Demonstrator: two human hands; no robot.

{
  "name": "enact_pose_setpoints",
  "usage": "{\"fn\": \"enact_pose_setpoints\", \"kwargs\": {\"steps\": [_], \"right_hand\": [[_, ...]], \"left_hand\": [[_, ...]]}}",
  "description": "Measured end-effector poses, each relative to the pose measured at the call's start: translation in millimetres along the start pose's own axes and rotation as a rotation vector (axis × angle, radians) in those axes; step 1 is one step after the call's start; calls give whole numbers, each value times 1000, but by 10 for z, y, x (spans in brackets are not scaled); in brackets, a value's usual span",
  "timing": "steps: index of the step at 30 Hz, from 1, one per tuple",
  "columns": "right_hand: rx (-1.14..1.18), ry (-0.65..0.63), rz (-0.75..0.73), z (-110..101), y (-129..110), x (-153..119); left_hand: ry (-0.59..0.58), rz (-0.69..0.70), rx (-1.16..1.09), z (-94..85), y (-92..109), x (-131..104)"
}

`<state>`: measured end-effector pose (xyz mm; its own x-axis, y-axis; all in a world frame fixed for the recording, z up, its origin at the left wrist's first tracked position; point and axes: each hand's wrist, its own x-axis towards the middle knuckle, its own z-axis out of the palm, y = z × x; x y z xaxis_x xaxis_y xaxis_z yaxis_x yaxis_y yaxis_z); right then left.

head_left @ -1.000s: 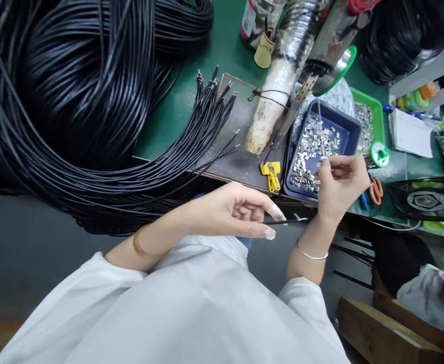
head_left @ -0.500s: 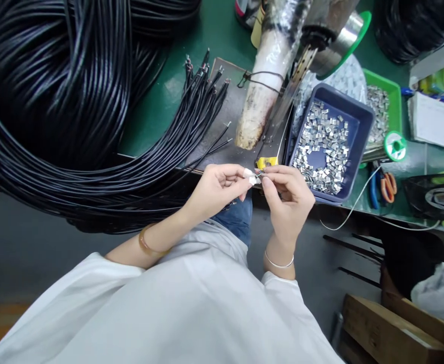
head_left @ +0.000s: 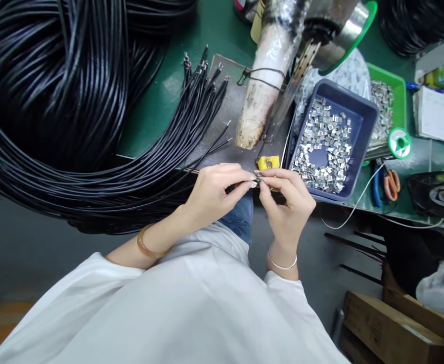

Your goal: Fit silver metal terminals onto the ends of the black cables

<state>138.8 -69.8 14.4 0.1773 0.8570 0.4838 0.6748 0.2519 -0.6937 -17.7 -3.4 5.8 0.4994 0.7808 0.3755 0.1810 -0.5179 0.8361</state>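
Observation:
My left hand (head_left: 217, 188) is closed, its thumb and index finger pinched at the fingertips in front of the bench edge. What it grips is too small to make out; the fingertips look white-wrapped. My right hand (head_left: 290, 194) meets it tip to tip, pinching a small silvery metal connector (head_left: 258, 173). Just beyond the fingers lies a yellow sponge-like block (head_left: 268, 162). Right of it, a dark blue tray (head_left: 358, 151) holds many small metal connector shells (head_left: 322, 129). Black cables (head_left: 176, 136) with stripped ends lie to the left.
A large coil of black cable (head_left: 81, 76) fills the left of the green bench (head_left: 169, 96). A wrapped white tube (head_left: 258, 96) and a soldering iron stand (head_left: 298, 76) rise behind my hands. Pliers (head_left: 391, 184), a solder spool (head_left: 399, 143) and a green tray (head_left: 398, 96) are at right.
My left hand has turned slightly, its fingers straighter and closer over the small piece. My right hand stays nearly in place. The view has shifted a little.

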Motion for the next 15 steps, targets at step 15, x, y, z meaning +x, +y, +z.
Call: {"fn": "enact_pose_setpoints", "kwargs": {"steps": [15], "right_hand": [[108,123,99,103,-88,-31]], "left_hand": [[-40,-537,-877,19,114,32]]}}
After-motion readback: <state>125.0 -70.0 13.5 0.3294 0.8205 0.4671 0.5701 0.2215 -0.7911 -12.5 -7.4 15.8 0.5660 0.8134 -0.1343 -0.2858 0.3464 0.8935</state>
